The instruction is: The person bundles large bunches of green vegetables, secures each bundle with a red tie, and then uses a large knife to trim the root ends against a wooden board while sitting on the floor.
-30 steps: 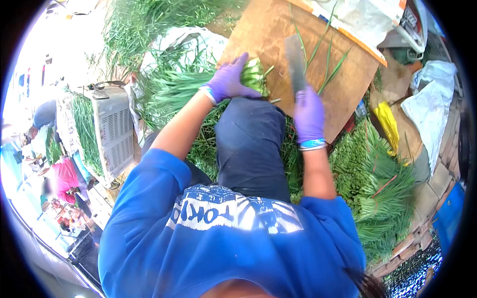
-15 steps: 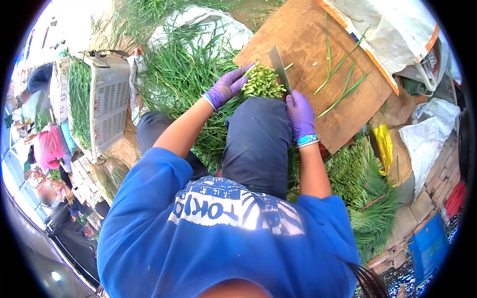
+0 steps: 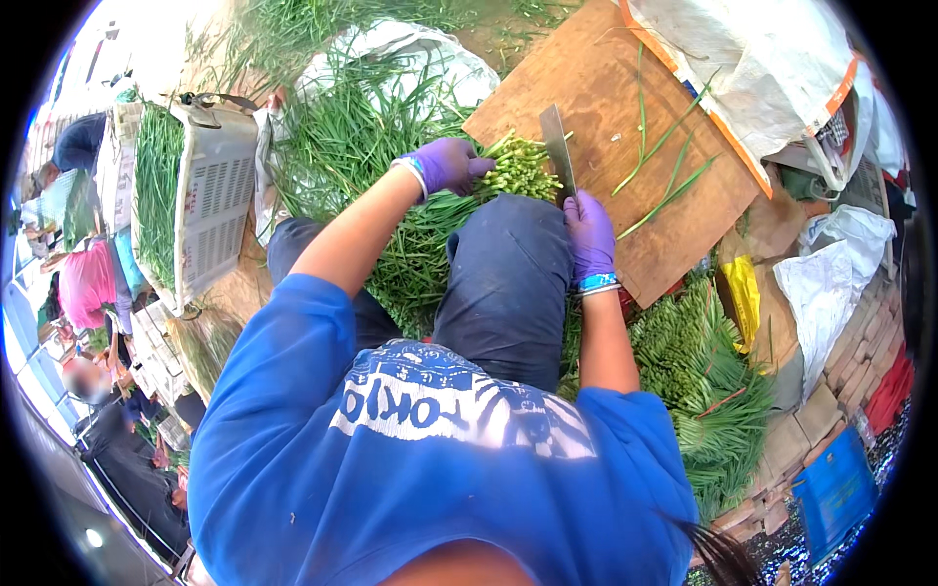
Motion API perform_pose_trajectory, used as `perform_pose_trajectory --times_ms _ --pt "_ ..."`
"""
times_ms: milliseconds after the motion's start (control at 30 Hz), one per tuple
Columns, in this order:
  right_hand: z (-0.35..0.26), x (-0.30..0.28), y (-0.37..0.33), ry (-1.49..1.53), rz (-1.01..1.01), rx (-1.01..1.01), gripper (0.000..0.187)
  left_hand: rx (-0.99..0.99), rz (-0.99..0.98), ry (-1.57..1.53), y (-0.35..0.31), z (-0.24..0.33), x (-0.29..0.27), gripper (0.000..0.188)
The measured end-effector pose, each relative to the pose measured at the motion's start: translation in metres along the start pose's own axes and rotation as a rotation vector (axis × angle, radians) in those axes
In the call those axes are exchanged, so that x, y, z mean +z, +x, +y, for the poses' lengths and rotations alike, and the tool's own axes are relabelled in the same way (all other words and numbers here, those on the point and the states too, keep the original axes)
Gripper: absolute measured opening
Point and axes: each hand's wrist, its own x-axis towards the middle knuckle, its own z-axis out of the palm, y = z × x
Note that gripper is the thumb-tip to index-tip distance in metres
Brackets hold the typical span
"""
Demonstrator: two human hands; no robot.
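Observation:
My left hand [image 3: 445, 164], in a purple glove, is closed at the left side of a bunch of chives [image 3: 520, 168]. The bunch's pale cut ends point toward the right, just above my knee. My purple-gloved right hand [image 3: 590, 236] is wrapped round the handle of a broad-bladed knife [image 3: 557, 142], its handle mostly hidden. The blade stands upright right beside the stalk ends, over the edge of a brown wooden board [image 3: 625, 107]. Several loose green stalks [image 3: 674, 193] lie on the board.
Loose chives [image 3: 352, 146] are heaped at my left on a white sack [image 3: 430, 49]. Tied bunches [image 3: 699, 361] are stacked by my right forearm. A white crate [image 3: 217, 190] stands at the left, a white bag [image 3: 743, 59] beyond the board. Other people [image 3: 88, 283] are far left.
My left hand has drawn slightly left, its fingers curled more tightly at the bunch's side. The knife has dipped lower and turned a little beside the stalk ends.

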Motion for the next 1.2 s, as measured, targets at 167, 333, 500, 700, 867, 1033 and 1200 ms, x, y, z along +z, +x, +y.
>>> perform_pose_trajectory --times_ms 167,333,500,700,867,1033,1200 --pt "0.003 0.002 0.001 -0.002 0.036 -0.012 0.026 -0.099 -0.149 0.348 0.006 0.036 -0.018 0.036" --pt "-0.001 0.002 0.002 -0.007 0.087 -0.045 0.024 0.021 -0.103 0.765 0.001 0.051 -0.008 0.024" --pt "0.001 0.004 0.001 -0.015 0.098 -0.138 0.019 -0.026 0.106 0.838 -0.011 0.064 0.001 0.029" --pt "-0.017 -0.01 0.015 -0.398 -0.098 -0.342 0.014 0.116 0.35 0.852 -0.023 0.054 0.01 0.032" --pt "-0.018 -0.006 0.016 -0.422 -0.073 -0.409 0.014 0.11 0.461 0.567 -0.034 0.057 0.016 0.04" --pt "-0.013 0.0 0.021 -0.382 -0.07 -0.42 0.013 0.239 0.341 -0.2 -0.034 0.022 0.011 0.07" --pt "0.006 -0.003 0.014 -0.06 -0.026 -0.399 0.017 0.325 0.355 -0.572 -0.049 -0.037 0.003 0.093"
